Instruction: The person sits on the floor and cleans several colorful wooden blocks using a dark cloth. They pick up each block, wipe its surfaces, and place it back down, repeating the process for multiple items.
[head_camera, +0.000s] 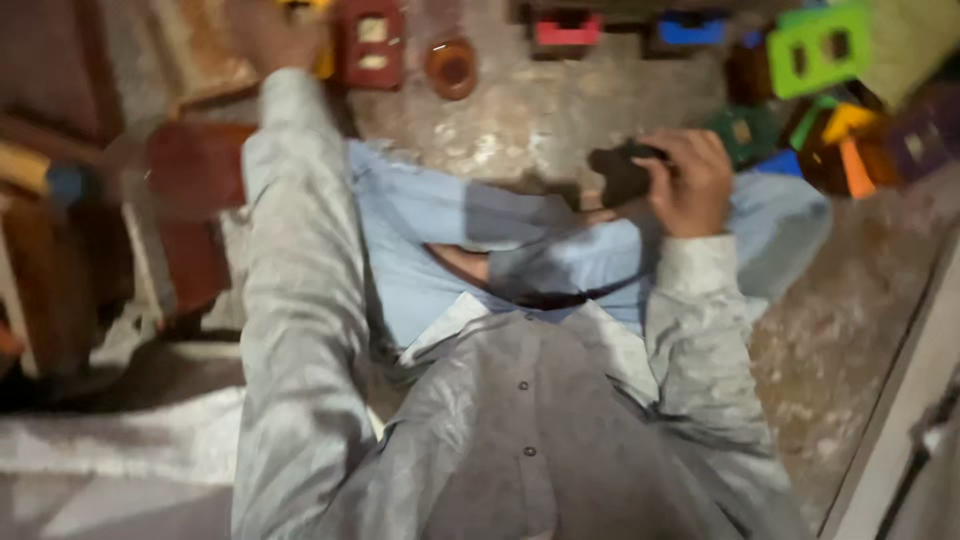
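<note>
I am sitting on the floor in a grey shirt and light blue trousers, legs folded. My right hand (690, 180) is curled around a small dark object (620, 172) above my right knee. My left arm stretches far forward; my left hand (275, 32) reaches the top edge of the view beside a yellow piece (322, 58) and a red block with square holes (370, 42). The picture is blurred, and the left hand's fingers are not clear.
Coloured blocks lie along the far floor: a round brown piece (452, 68), a red one (567, 30), a blue one (690, 30), a green frame (818, 48), and a mixed pile (850, 140) at right. Brown wooden furniture (190, 200) stands left. A pale door edge (900, 400) runs at right.
</note>
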